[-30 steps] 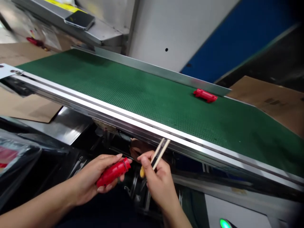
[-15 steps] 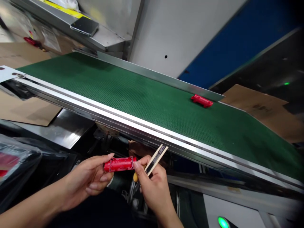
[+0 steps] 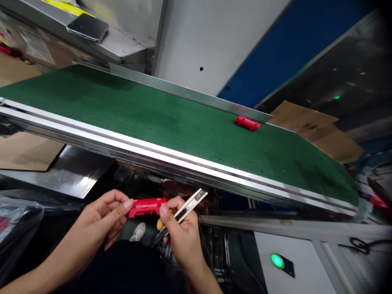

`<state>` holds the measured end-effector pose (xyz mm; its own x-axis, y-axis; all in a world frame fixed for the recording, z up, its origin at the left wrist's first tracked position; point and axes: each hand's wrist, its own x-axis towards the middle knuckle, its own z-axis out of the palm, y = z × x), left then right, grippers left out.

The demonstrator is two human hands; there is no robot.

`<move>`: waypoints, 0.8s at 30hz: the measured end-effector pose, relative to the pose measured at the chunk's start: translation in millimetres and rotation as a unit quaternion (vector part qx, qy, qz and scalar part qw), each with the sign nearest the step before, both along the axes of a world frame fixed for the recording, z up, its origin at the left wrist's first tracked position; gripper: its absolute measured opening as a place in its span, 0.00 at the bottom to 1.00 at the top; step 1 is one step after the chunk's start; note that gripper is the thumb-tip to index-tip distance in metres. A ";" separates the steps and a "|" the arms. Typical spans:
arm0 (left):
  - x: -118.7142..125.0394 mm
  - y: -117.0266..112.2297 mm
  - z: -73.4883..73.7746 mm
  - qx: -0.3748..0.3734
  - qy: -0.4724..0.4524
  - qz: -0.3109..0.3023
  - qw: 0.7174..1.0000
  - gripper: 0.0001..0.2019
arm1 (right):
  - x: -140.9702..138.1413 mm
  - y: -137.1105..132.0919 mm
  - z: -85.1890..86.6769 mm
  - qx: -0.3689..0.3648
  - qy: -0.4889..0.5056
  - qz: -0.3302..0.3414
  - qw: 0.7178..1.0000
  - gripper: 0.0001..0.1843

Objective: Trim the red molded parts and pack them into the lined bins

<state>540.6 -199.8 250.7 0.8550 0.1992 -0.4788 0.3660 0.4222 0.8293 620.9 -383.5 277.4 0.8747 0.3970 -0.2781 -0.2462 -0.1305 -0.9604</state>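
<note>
A small red plastic part [image 3: 145, 207], roughly cylindrical with raised ends, is held level between my two hands below the belt's near edge. My left hand [image 3: 107, 218] pinches its left end between thumb and fingers. Its right end is gripped by my right hand [image 3: 180, 228], which also has a cream-and-black utility knife [image 3: 188, 205] lying slantwise across its palm. The knife's dark tip points down to the left. Under the right thumb shows a yellow rounded piece [image 3: 160, 223]; what it belongs to is hidden. A similar red part [image 3: 247, 123] lies on the green belt.
A green conveyor belt [image 3: 147, 118] with metal rails crosses the view. Behind it a phone [image 3: 87, 27] rests on a metal ledge. Cardboard [image 3: 315, 126] stands at the right end. A lit green button [image 3: 277, 260] is at lower right, and plastic-wrapped goods [image 3: 18, 228] at lower left.
The red part in my hands has been turned, so its printed line markings no longer show. My left fingers now pinch its end from above. The view has shifted slightly.
</note>
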 end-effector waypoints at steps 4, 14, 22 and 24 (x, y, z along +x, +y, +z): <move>-3.4 4.6 -0.6 0.093 -0.048 0.006 0.995 0.17 | -3.8 0.0 -2.3 -0.098 -0.180 -0.016 0.979 0.21; 5.2 16.5 3.4 0.022 -0.016 -0.041 0.999 0.19 | -4.0 -1.4 -0.4 -0.044 -0.134 0.062 0.988 0.15; 14.7 19.3 15.3 -0.032 -0.022 -0.152 0.988 0.22 | -8.5 4.9 22.0 -0.072 -0.341 0.098 0.932 0.02; 10.2 17.7 15.5 -0.089 -0.022 -0.113 0.989 0.19 | -9.5 0.3 31.3 -0.067 -0.388 0.089 0.915 0.09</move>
<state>550.7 -182.1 266.2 0.8885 -0.0830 -0.4513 0.4334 0.4750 0.7659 611.4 -383.2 308.7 0.7546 0.5594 0.3430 0.5397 -0.2318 -0.8093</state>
